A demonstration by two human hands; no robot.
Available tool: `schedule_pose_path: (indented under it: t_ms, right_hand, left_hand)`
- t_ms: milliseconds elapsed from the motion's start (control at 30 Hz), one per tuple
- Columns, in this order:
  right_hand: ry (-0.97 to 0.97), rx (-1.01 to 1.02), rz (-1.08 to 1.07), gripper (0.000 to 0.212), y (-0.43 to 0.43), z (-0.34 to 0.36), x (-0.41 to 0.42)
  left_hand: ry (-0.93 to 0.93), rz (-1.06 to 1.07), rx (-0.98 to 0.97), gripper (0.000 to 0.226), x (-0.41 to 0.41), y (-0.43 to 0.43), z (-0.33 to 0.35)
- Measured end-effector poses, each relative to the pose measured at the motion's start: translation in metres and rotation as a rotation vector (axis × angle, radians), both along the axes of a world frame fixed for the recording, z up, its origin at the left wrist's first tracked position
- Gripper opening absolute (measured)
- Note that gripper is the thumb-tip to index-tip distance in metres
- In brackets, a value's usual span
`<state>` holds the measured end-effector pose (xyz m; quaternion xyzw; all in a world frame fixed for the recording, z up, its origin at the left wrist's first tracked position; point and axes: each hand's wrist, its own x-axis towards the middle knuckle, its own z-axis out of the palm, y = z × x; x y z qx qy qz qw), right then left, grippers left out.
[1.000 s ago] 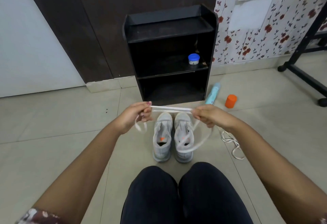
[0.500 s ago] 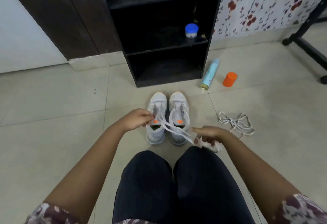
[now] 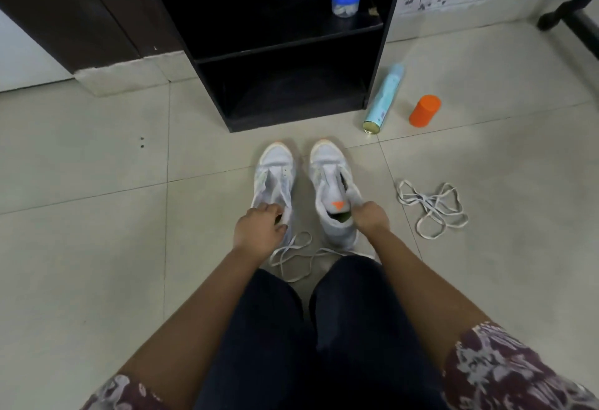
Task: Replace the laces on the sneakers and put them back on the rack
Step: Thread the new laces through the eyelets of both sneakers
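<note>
Left grip point(image 3: 259, 228) curled into left sneaker point(image 3: 275, 163) collar; right grip point(image 3: 369, 216) clamped on right sneaker point(image 3: 327, 163) collar. Both sneakers sat unlaced on the floor, toes toward rack point(image 3: 291, 119) ahead. Loose lace point(image 3: 291, 255) lay behind heels, nearer left grip. Second lace point(image 3: 431, 207), spray can point(image 3: 384, 100), orange cap point(image 3: 424, 110) lay off right, clear of the path.
</note>
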<state>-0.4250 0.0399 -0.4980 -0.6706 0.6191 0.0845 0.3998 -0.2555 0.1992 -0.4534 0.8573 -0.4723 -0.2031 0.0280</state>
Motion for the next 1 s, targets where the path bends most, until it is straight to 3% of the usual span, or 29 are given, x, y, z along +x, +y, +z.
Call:
schedule_pose_path:
  t_ms: [233, 333, 400, 500, 600, 667, 767, 867, 933, 1000]
  right_hand:
    - [0.149, -0.064, -0.047, 0.043, -0.037, 0.018, -0.066]
    - [0.220, -0.221, -0.050, 0.059, -0.022, 0.037, -0.067]
    - [0.082, -0.304, -0.076, 0.048, 0.001, 0.048, -0.058]
    - [-0.254, -0.205, 0.021, 0.017, 0.037, 0.045, -0.032]
    - [-0.412, -0.009, 0.086, 0.013, 0.063, 0.024, -0.006]
    - [-0.537, 0.129, -0.057, 0.011, 0.068, 0.013, 0.008]
    - [-0.539, 0.156, -0.190, 0.016, 0.063, -0.003, 0.018]
    - [-0.403, 0.002, -0.156, 0.019, 0.056, -0.011, 0.020]
    - [-0.379, -0.044, -0.164, 0.035, 0.054, -0.011, 0.021]
    - [-0.392, -0.070, -0.177, 0.046, 0.053, -0.011, 0.025]
  left_hand:
    - [-0.069, -0.037, 0.008, 0.042, -0.006, -0.005, -0.031]
    - [-0.046, -0.054, -0.040, 0.043, -0.005, -0.001, -0.030]
    - [-0.003, -0.054, -0.081, 0.040, -0.008, 0.006, -0.028]
    - [-0.021, -0.110, -0.067, 0.035, -0.021, 0.021, -0.028]
    - [-0.051, -0.175, 0.152, 0.045, -0.047, 0.036, -0.021]
    - [0.009, -0.155, 0.283, 0.049, -0.061, 0.046, -0.017]
    - [0.074, -0.005, 0.153, 0.031, -0.065, 0.046, -0.006]
    - [-0.087, 0.069, -0.126, 0.026, -0.045, 0.025, -0.003]
    - [-0.100, 0.096, -0.154, 0.027, -0.030, 0.007, -0.010]
    - [-0.034, 0.122, -0.065, 0.028, -0.021, -0.009, -0.021]
